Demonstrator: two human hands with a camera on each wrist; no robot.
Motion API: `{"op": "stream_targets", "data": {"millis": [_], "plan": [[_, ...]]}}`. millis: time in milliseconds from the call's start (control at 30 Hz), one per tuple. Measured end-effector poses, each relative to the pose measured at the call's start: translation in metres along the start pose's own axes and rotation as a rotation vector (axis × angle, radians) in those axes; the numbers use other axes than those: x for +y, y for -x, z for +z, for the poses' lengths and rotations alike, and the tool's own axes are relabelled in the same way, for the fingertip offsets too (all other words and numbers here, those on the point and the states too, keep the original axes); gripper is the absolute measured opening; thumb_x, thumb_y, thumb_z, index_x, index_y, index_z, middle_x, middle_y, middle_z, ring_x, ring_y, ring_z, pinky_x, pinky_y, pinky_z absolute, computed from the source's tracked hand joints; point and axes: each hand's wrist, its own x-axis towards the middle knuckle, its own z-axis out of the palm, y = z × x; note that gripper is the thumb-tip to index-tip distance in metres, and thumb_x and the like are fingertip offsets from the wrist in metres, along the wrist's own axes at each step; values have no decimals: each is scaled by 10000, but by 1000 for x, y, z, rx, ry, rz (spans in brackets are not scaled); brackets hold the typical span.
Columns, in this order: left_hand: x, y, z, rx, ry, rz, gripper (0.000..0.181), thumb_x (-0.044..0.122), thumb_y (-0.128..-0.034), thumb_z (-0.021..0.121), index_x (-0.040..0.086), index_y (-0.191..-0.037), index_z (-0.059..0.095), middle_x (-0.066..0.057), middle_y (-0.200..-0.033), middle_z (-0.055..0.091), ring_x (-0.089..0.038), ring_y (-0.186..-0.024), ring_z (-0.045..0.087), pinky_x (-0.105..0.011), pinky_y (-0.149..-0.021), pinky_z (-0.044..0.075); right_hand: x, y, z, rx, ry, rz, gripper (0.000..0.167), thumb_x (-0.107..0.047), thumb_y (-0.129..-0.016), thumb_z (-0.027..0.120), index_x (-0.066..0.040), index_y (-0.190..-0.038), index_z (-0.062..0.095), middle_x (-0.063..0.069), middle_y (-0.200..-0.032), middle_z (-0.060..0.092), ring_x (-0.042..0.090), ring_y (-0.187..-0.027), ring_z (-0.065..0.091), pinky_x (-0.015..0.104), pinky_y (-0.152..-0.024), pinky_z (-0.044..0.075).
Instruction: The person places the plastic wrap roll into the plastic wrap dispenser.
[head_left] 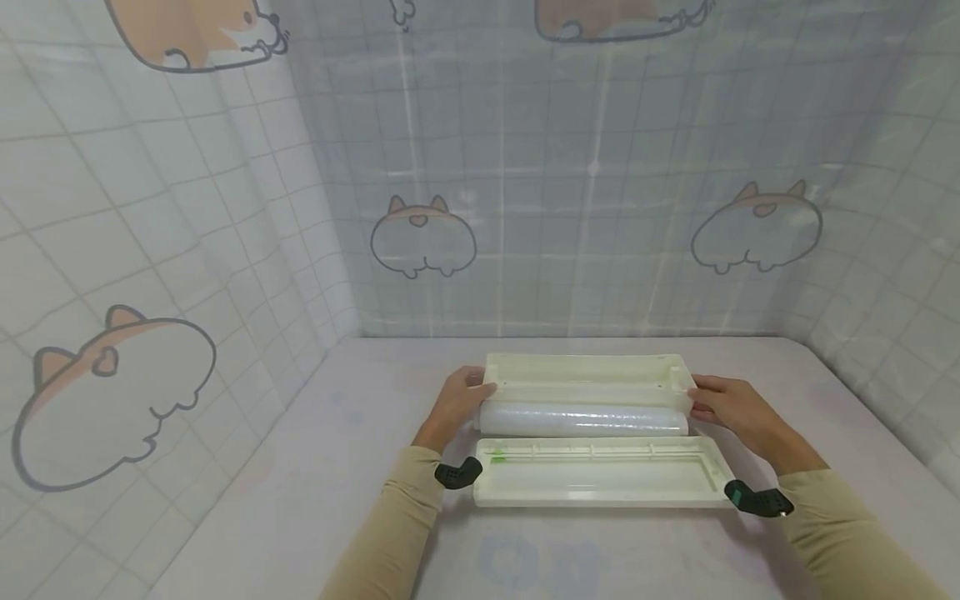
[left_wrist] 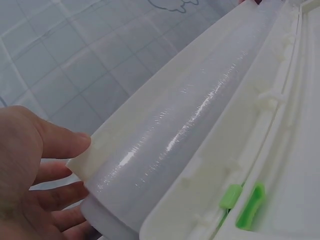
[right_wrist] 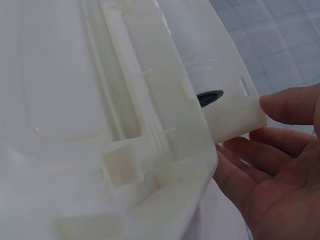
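A cream plastic tray [head_left: 585, 369], the rear part of a cling film dispenser, stands with its inside facing me. My left hand [head_left: 455, 406] pinches its left end, thumb on the edge and fingers outside. At the opposite end, my right hand [head_left: 738, 410] grips the corner between thumb and fingers. Along the tray's front lies a shiny roll of cling film [head_left: 585, 419]; its hollow core end [right_wrist: 210, 97] shows in the right wrist view. Nearer to me is the dispenser's other half [head_left: 592, 481], with a green slider [left_wrist: 231, 196] near its left end.
A pale cloth covers the table [head_left: 322, 517]. Tiled-pattern curtains with cartoon dogs close off the back [head_left: 585, 275] and both sides. Black wrist cameras [head_left: 459, 473] on both wrists sit close to the front half's ends.
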Motion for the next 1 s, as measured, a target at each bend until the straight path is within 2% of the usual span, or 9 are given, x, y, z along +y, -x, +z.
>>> {"op": "stream_targets", "data": {"millis": [233, 467, 600, 733, 867, 1000], "plan": [[-4, 5, -2, -8, 3, -3, 447, 263, -961, 666, 48, -1343, 581, -165, -1346, 589, -348, -1267, 533, -534, -1040, 434, 4, 6, -5, 8, 39, 25, 677, -317, -1074, 469, 147, -1510, 237, 381, -1502, 322, 449, -1294, 501, 375, -955, 523], [-8, 13, -9, 1, -28, 1, 436, 280, -980, 626, 40, -1343, 598, -144, -1349, 594, -339, -1287, 516, -529, -1046, 432, 9, 16, -11, -9, 113, 98, 713, -405, -1067, 461, 157, -1475, 302, 362, -1446, 425, 413, -1200, 597, 507, -956, 514], [-11, 19, -14, -35, -17, -49, 451, 305, -991, 614, 42, -1356, 588, -134, -1366, 584, -312, -1287, 525, -483, -1038, 456, 9, 20, -10, -66, 75, 99, 707, -405, -1049, 510, 173, -1432, 370, 316, -1374, 533, 383, -1175, 620, 470, -934, 536], [-12, 25, -18, -69, -30, -51, 454, 314, -999, 607, 30, -1354, 591, -130, -1357, 594, -281, -1230, 569, -438, -987, 502, 6, 24, -9, -106, 50, 66, 649, -371, -1031, 559, 158, -1391, 455, 254, -1317, 605, 365, -1203, 605, 428, -928, 544], [-11, 29, -20, -82, -63, -32, 451, 316, -997, 611, 31, -1347, 600, -121, -1329, 614, -253, -1134, 614, -433, -949, 518, 2, 26, -9, -135, 90, 47, 657, -387, -1009, 597, 140, -1384, 481, 255, -1345, 585, 388, -1241, 568, 470, -957, 522], [-12, 33, -21, -87, -109, -34, 436, 313, -988, 625, 50, -1336, 612, -93, -1294, 632, -221, -1045, 628, -434, -918, 520, 0, 26, -7, -162, 145, 34, 698, -397, -992, 622, 137, -1409, 455, 314, -1435, 472, 433, -1287, 503, 507, -963, 511]]}}
